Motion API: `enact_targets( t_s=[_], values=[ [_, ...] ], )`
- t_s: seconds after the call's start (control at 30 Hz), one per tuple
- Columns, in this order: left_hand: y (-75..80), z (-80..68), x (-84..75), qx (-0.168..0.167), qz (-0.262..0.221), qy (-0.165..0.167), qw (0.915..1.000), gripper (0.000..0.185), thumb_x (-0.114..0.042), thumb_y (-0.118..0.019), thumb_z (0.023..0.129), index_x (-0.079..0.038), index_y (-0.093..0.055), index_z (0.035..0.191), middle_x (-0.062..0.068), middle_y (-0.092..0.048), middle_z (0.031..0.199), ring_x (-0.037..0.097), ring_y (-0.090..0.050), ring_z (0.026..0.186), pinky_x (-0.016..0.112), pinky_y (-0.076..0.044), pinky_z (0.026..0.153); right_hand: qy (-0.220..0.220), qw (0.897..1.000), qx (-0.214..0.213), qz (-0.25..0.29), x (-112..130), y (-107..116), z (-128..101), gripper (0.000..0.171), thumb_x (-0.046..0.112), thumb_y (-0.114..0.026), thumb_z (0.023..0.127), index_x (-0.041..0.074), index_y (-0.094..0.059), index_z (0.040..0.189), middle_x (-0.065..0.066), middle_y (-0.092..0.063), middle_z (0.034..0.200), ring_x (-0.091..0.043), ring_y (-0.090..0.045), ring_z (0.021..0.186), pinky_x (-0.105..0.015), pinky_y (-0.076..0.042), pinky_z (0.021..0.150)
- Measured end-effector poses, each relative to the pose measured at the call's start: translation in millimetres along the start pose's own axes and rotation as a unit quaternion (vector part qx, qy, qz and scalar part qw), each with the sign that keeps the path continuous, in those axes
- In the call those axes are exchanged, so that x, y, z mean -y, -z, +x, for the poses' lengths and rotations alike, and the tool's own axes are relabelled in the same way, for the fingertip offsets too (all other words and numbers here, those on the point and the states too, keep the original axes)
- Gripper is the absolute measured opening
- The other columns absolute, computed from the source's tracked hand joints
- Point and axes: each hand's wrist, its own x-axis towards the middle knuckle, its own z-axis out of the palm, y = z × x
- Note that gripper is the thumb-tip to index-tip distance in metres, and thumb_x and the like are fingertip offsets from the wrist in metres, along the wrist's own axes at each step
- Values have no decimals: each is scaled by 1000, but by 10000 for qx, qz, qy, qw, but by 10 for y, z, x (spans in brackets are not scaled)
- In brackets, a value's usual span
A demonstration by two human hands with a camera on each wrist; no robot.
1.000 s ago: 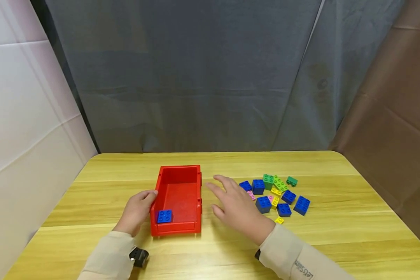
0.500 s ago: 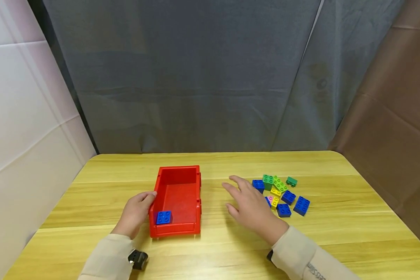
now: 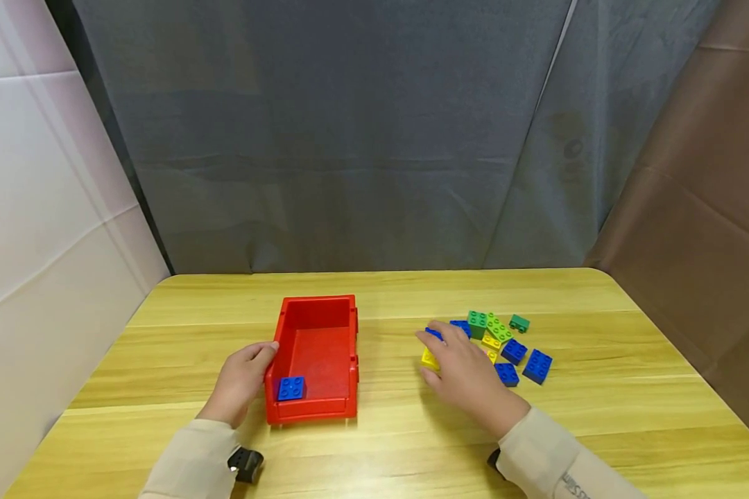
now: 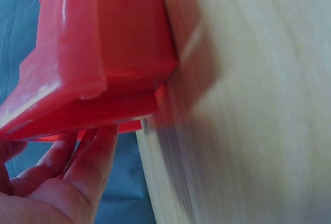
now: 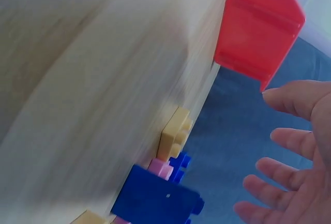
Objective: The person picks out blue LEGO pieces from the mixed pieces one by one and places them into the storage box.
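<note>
My left hand (image 3: 240, 381) grips the left wall of a red plastic bin (image 3: 324, 353); in the left wrist view its fingers (image 4: 93, 167) curl up under the bin's rim. Inside the bin, a blue toy brick (image 3: 291, 389) lies at the near left corner. My right hand (image 3: 471, 371) hovers over the left part of a scattered group of toy bricks, hiding some of them. Its fingers are spread and hold nothing in the right wrist view. By its fingertips are a yellow brick (image 3: 430, 358) and a blue brick (image 3: 434, 333). A larger blue brick (image 5: 158, 195) stands below the hand.
Beyond my right hand lie a green brick (image 3: 477, 324), a lime brick (image 3: 498, 328), more blue bricks (image 3: 538, 366) and a small green wheeled piece (image 3: 519, 323). The wooden table (image 3: 387, 443) ends at a grey curtain (image 3: 374, 152) behind.
My right hand has moved right, away from the bin and over the bricks, uncovering a yellow brick at their left side. My left hand stays on the bin.
</note>
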Motion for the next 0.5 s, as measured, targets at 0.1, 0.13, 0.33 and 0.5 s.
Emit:
enact_targets(
  t_s=[0.1,0.13,0.33,0.5],
  values=[
    [-3,2,2,-8,-26,-14,10000,53,-32,-37,105,8,-42,139,29,-45,137,41,-46,121,53,-42,102,-124,9999,50,13,-39,11,-15,52,25,-73,86,10,-57,133,-14,-50,136,-33,-48,125,-48,-47,97],
    [-4,1,1,-13,-37,-26,10000,53,-32,-37,105,8,-42,139,30,-45,137,41,-46,120,53,-42,102,-178,9998,84,20,-51,16,-20,52,25,-73,86,11,-57,133,-14,-50,136,-33,-48,125,-48,-47,97],
    [-6,-5,-3,-7,-112,-10,9999,53,-31,-36,105,9,-41,139,30,-45,138,41,-46,121,53,-42,103,-448,9988,200,19,-129,29,-52,55,26,-74,85,11,-56,134,-16,-49,139,-34,-46,128,-50,-49,94],
    [-7,-3,-4,9,-105,37,9999,55,-33,-37,105,9,-40,140,30,-44,139,42,-45,122,54,-41,103,-681,9971,326,37,-174,52,-65,55,26,-73,85,10,-56,135,-15,-48,141,-34,-44,130,-52,-48,95]
  ],
)
